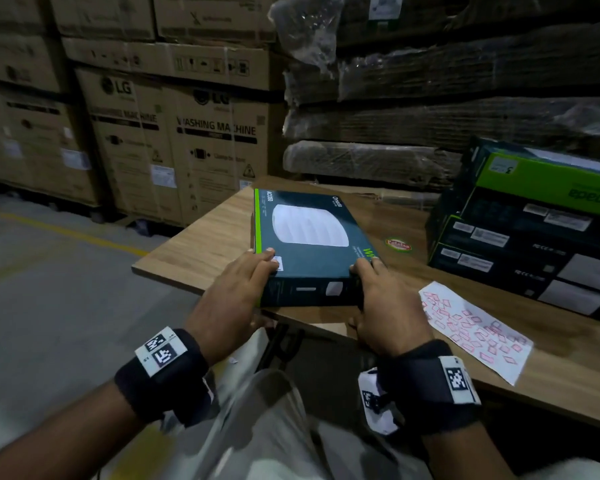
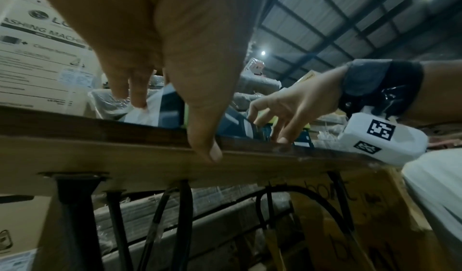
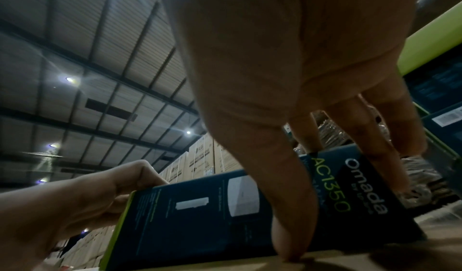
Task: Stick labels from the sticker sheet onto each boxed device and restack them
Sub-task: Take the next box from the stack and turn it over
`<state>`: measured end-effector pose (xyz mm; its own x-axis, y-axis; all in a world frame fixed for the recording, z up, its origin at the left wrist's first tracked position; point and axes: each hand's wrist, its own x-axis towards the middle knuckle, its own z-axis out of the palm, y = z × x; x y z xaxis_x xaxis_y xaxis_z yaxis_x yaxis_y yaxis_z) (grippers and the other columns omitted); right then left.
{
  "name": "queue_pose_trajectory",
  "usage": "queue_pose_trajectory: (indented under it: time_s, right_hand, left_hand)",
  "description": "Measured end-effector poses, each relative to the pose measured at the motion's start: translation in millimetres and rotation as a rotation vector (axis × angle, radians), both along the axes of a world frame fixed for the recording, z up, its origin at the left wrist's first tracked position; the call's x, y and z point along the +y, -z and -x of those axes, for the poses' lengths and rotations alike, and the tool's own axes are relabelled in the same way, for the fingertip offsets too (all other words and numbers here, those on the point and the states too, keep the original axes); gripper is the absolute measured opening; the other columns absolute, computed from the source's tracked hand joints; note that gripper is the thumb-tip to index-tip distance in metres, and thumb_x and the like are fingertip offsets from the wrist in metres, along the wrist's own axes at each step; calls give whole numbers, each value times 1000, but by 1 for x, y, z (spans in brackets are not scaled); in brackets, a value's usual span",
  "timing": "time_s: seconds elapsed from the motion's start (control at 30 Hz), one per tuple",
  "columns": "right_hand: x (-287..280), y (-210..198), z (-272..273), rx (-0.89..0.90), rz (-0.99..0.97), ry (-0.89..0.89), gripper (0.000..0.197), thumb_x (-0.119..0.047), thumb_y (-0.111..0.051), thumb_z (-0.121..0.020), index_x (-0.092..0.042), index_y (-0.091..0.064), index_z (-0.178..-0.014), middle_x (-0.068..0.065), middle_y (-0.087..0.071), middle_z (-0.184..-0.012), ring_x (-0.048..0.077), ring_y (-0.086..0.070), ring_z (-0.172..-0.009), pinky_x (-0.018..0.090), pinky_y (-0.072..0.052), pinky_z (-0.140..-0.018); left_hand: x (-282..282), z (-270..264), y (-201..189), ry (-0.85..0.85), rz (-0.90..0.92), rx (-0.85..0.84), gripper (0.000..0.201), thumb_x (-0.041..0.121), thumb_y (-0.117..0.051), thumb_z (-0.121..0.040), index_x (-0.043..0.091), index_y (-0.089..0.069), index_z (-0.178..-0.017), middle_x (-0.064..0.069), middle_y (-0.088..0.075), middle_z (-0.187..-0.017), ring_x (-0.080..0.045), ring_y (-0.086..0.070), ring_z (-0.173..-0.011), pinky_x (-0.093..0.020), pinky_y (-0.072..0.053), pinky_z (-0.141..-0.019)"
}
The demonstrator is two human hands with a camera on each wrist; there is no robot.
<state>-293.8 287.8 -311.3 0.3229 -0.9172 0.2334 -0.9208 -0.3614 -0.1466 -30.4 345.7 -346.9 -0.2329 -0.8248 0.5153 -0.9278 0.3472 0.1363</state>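
Note:
A dark teal boxed device (image 1: 309,237) with a green edge lies flat near the front edge of the wooden table (image 1: 205,251). My left hand (image 1: 257,268) holds its near left corner, fingers on top over a small white label (image 1: 278,264). My right hand (image 1: 369,275) grips the near right corner, fingers on top and thumb (image 3: 292,235) down the front face (image 3: 200,216). In the left wrist view my left thumb (image 2: 207,148) reaches the table's edge. The white sticker sheet (image 1: 475,336) with pink labels lies to the right. A stack of boxes (image 1: 520,244) stands at the far right.
A round red and green sticker (image 1: 398,244) is on the table between the box and the stack. Washing machine cartons (image 1: 174,143) and plastic-wrapped pallets (image 1: 430,98) rise behind the table. Grey floor with a yellow line (image 1: 66,233) lies to the left.

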Motion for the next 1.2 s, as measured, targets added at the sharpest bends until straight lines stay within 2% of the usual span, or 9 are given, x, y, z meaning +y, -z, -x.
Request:
queue_pose_trajectory:
  time_s: [0.23, 0.37, 0.47, 0.57, 0.73, 0.87, 1.0, 1.1, 1.2]
  right_hand:
    - [12, 7, 29, -127, 57, -87, 76, -29, -90, -73, -38, -48, -135, -5, -47, -137, 31, -59, -113, 47, -54, -93]
    - [14, 6, 43, -195, 48, -139, 81, -36, -98, -64, -41, -51, -131, -8, -47, -130, 27, -59, -109, 46, -57, -88]
    - [19, 13, 52, -267, 109, -160, 86, -36, -100, -58, -36, -55, -131, -8, -48, -129, 26, -59, -110, 44, -56, -88]
    - [20, 22, 58, -324, 149, -165, 102, -41, -102, -55, -32, -53, -145, -1, -44, -131, 27, -55, -116, 45, -56, -94]
    - [29, 28, 60, -365, 188, -192, 103, -52, -98, -59, -29, -52, -149, 1, -44, -129, 25, -56, -114, 45, -58, -91]
    - [30, 25, 68, -446, 300, -256, 90, -44, -93, -67, -22, -58, -147, 1, -52, -133, 28, -61, -115, 46, -58, -92]
    - [31, 9, 83, -574, 447, -331, 83, -26, -93, -71, -20, -59, -147, -1, -58, -140, 28, -58, -126, 37, -47, -108]
    - [38, -2, 82, -611, 512, -341, 84, -19, -87, -77, -19, -52, -154, -1, -52, -149, 26, -50, -132, 28, -37, -112]
    - [41, -7, 77, -622, 568, -346, 83, -22, -80, -84, -19, -45, -159, 3, -47, -153, 28, -47, -134, 28, -34, -111]
  left_hand:
    - [14, 14, 9, -20, 131, 88, 84, 13, -102, -63, 11, -56, -133, -14, -58, -149, -36, -57, -135, -43, -45, -116]
    - [20, 16, 9, 0, 154, 108, 70, 4, -93, -65, 9, -62, -126, -12, -62, -145, -34, -61, -131, -33, -43, -113]
    - [33, 12, -2, 52, 156, 67, 68, 7, -92, -66, 9, -66, -129, -9, -64, -146, -32, -61, -134, -42, -47, -113]
    - [51, 14, -26, 106, 210, 103, 69, 4, -92, -71, 7, -68, -135, -6, -63, -151, -25, -58, -142, -51, -48, -115]
    - [63, 22, -70, 210, 255, 129, 67, -3, -90, -76, 4, -66, -138, -6, -64, -150, -24, -56, -146, -52, -48, -118]
    - [63, 22, -83, 194, 234, 101, 74, 5, -96, -75, 8, -64, -142, -2, -62, -151, -23, -55, -147, -54, -50, -115]
    - [67, 26, -79, 199, 270, 205, 77, 13, -99, -75, 7, -62, -142, -4, -63, -149, -27, -57, -143, -53, -56, -108]
    - [70, 27, -78, 192, 310, 281, 79, 16, -98, -78, 5, -58, -145, -6, -63, -148, -27, -60, -140, -45, -57, -109]
    - [72, 27, -80, 167, 308, 346, 85, 12, -95, -79, 6, -52, -151, -3, -62, -151, -21, -61, -140, -39, -57, -110]
